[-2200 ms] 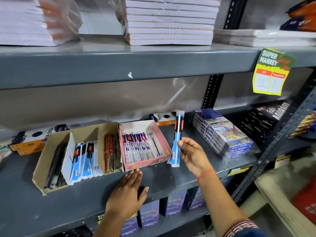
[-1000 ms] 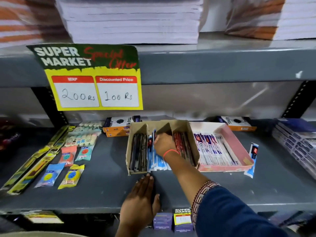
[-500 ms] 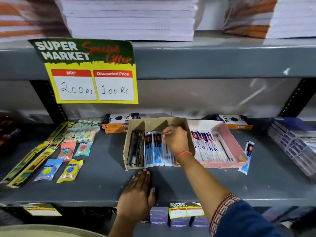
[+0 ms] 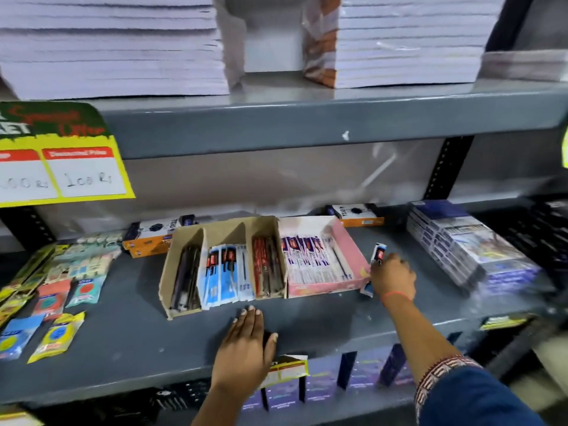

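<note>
On the grey shelf (image 4: 123, 342) stands a brown cardboard box (image 4: 167, 278) with three compartments of packed pens; blue-and-white pen packs (image 4: 224, 272) fill the middle one. Right of it is a pink box (image 4: 353, 250) of white pen packs. A single blue-and-white pen pack (image 4: 378, 253) leans on the pink box's right wall. My right hand (image 4: 393, 276) grips this pack, covering its middle. My left hand (image 4: 246, 348) lies flat on the shelf near the front edge, fingers straight.
Stacks of notebooks (image 4: 113, 44) load the shelf above. A yellow price sign (image 4: 64, 167) hangs at the left. Small sachets (image 4: 58, 333) lie at the left, wrapped colour-pencil packs (image 4: 467, 244) at the right, orange boxes (image 4: 150, 235) behind. A black upright (image 4: 445, 167) stands at the right.
My right hand left the middle compartment of the brown box and moved right to the lone pen pack beside the pink box, closing on it. The view shifted right. My left hand stayed flat.
</note>
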Tool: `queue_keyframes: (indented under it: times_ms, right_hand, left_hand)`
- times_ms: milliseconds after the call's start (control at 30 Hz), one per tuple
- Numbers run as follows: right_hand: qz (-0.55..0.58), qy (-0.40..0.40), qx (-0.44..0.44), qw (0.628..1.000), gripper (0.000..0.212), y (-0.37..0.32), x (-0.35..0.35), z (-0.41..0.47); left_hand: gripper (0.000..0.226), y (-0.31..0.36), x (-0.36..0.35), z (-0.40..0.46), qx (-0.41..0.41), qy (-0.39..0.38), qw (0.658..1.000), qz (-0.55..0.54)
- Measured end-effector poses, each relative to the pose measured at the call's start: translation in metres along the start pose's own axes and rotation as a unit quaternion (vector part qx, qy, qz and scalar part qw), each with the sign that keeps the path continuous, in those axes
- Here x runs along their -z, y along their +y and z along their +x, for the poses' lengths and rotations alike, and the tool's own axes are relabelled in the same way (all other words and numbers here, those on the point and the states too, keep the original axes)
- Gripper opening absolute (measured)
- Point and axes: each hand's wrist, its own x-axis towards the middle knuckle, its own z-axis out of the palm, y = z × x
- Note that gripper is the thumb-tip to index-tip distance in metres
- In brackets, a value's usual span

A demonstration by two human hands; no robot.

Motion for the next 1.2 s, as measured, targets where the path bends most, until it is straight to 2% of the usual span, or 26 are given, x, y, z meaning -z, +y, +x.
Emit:
queue_keyframes:
  times_ms: [67, 233, 400, 533, 633, 733, 833, 900, 1033, 1100, 1167, 1200]
  right_hand:
    - [0.010, -0.021, 0.000, 1.000, 0.043, 0.000, 0.001, 0.006]
    - [-0.002, -0.059, -0.028, 0.998, 0.037, 0.004, -0.001, 0.015]
    - [0.042, -0.069, -0.047, 0.996, 0.033, 0.002, -0.007, 0.022]
    - [0.068, -0.073, -0.074, 0.992, 0.034, 0.001, -0.007, 0.028]
    - [0.058, -0.083, -0.081, 0.992, 0.036, 0.000, -0.008, 0.033]
    - [0.027, -0.095, -0.072, 0.993, 0.039, 0.001, -0.009, 0.039]
    - [-0.006, -0.104, -0.055, 0.993, 0.039, 0.001, -0.008, 0.045]
    - [-0.024, -0.130, -0.043, 0.990, 0.039, 0.000, -0.006, 0.048]
    - [-0.078, -0.180, -0.016, 0.980, 0.043, 0.001, 0.000, 0.044]
    - [-0.094, -0.205, 0.000, 0.974, 0.034, 0.000, 0.004, 0.038]
    - [-0.080, -0.223, 0.003, 0.972, 0.014, 0.003, 0.010, 0.032]
    - [-0.049, -0.231, -0.008, 0.972, 0.017, 0.007, 0.011, 0.032]
  left_hand:
    - [0.088, 0.009, -0.006, 0.004, -0.012, 0.002, 1.000, -0.014]
    - [0.113, 0.017, -0.013, 0.013, -0.020, -0.004, 1.000, 0.019]
    - [0.105, 0.025, -0.013, 0.017, -0.028, -0.010, 1.000, 0.008]
    - [0.118, 0.025, -0.013, 0.017, -0.021, -0.025, 0.999, 0.008]
    - [0.102, 0.024, -0.013, 0.017, -0.009, -0.061, 0.998, -0.002]
    - [0.083, 0.023, -0.017, 0.017, -0.007, -0.051, 0.999, -0.006]
    - [0.087, 0.025, -0.011, 0.017, -0.008, -0.049, 0.999, -0.022]
    - [0.097, 0.028, -0.007, 0.016, -0.014, -0.046, 0.999, -0.009]
    - [0.104, 0.025, -0.010, 0.015, -0.020, -0.016, 1.000, -0.004]
    - [0.112, 0.024, -0.012, 0.015, -0.025, -0.010, 1.000, 0.015]
    - [0.103, 0.025, -0.012, 0.014, -0.024, -0.005, 1.000, 0.013]
    - [0.099, 0.025, -0.012, 0.014, -0.023, -0.012, 1.000, 0.010]
